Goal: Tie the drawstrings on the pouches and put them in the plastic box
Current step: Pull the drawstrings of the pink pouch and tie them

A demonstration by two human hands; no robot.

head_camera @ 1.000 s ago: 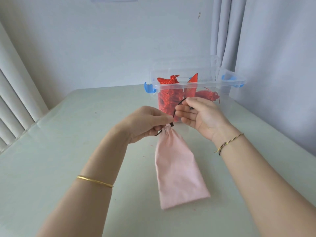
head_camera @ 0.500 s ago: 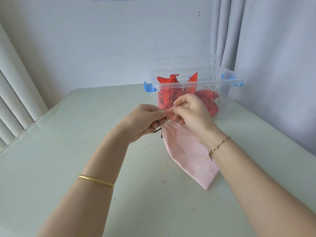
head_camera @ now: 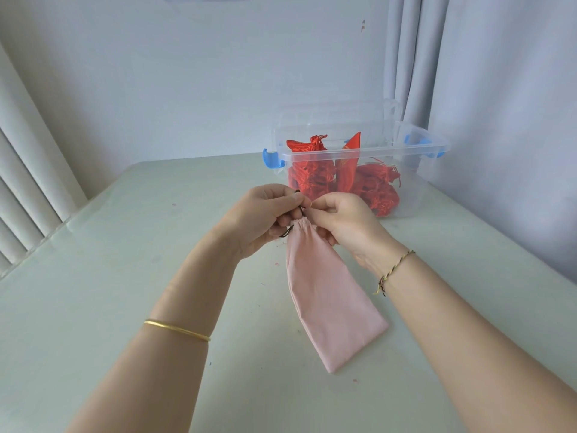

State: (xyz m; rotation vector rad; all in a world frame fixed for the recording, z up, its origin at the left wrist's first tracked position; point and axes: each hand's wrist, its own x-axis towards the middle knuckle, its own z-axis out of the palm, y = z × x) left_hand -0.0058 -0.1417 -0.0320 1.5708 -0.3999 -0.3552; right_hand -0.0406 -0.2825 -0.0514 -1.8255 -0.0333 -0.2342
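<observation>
1. The left hand (head_camera: 265,214) is clenching around the dark drawstring (head_camera: 285,233). Thumb and forefinger are pinching it at the tips, and a loop of cord is showing just under the palm.
2. The right hand (head_camera: 340,223) is meeting it fingertip to fingertip, with its fingers curled and seemingly pinching the same cord. The exact hold is hidden behind the knuckles.
3. The pink pouch (head_camera: 324,301) is hanging from that meeting point, its gathered neck sitting directly below the fingertips and between the two hands.
4. Its long axis is running from the fingertips back toward the person and drifting toward the right forearm. The bottom end is resting on the table (head_camera: 125,276) between the two wrists, closer to the right one.
5. The plastic box (head_camera: 359,153) is standing just beyond the right hand's knuckles, further from the left hand. The red pouches (head_camera: 315,179) are already lying inside it.
6. By my reading the knot is being formed and is not yet drawn tight, so the coming pull is likely sideways, with each hand moving away from the neck.
7. The right hand is the nearer one for the drop into the box, carrying the pouch forward and up over the near wall.
</observation>
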